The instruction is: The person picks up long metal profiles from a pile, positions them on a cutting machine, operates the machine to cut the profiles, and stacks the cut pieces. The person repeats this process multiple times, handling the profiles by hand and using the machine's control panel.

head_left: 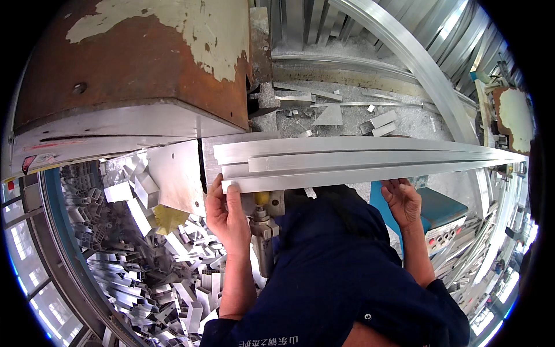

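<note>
Several long silver aluminium profiles (324,173) lie side by side, running from the machine toward the right, their left ends staggered. My left hand (227,215) grips the left end of the nearest profile, thumb on its end and fingers along the side. Farther right, my right hand (403,201) is at the near edge of the same profile. Its fingers are loosely bent, with the thumb apart; whether the fingertips go under the metal I cannot tell. Below the profiles, beside my left hand, is a metal cylinder (264,243) with a yellow part on top.
A rust-brown machine housing (144,69) with peeling paint stands at the upper left. Beneath it lies a heap of cut aluminium offcuts (191,289). Short pieces (381,121) and shavings lie beyond the profiles. A teal control box (442,211) with buttons stands at right. More long stock (404,46) arches behind.
</note>
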The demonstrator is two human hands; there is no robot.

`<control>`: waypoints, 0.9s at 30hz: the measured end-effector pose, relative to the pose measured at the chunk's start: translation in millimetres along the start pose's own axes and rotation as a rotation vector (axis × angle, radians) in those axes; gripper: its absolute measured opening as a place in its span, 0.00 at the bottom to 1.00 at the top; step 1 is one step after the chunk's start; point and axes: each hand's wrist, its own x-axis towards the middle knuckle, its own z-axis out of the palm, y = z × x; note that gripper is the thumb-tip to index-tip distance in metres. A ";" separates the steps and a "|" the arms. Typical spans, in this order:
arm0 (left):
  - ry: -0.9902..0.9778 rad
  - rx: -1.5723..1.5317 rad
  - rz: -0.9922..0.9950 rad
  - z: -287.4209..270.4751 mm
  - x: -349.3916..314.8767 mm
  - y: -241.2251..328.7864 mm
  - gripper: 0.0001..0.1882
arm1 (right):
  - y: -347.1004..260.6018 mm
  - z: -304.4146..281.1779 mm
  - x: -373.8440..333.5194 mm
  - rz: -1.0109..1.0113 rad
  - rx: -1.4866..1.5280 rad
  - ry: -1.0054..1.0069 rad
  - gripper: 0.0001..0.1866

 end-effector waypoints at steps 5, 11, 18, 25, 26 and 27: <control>0.107 0.018 0.183 10.4 -12.5 30.7 0.05 | 7.7 -17.1 13.6 0.002 0.014 0.019 0.15; 0.044 0.047 0.168 0.6 -22.1 -0.5 0.12 | 20.7 -1.9 18.3 -0.107 -0.061 0.286 0.14; -0.102 -0.194 0.053 -0.7 -14.4 -3.4 0.13 | 31.7 -12.3 18.1 -0.076 -0.023 0.116 0.09; -0.123 -0.259 0.007 -15.7 3.9 -4.8 0.10 | 52.9 20.9 18.2 -0.105 -0.045 0.249 0.07; -0.128 -0.262 0.006 -15.4 4.5 -6.4 0.09 | 53.1 11.1 18.3 -0.103 -0.047 0.197 0.07; -0.132 -0.293 0.015 -12.9 3.8 -0.2 0.09 | 55.2 4.0 19.0 -0.100 -0.049 0.145 0.08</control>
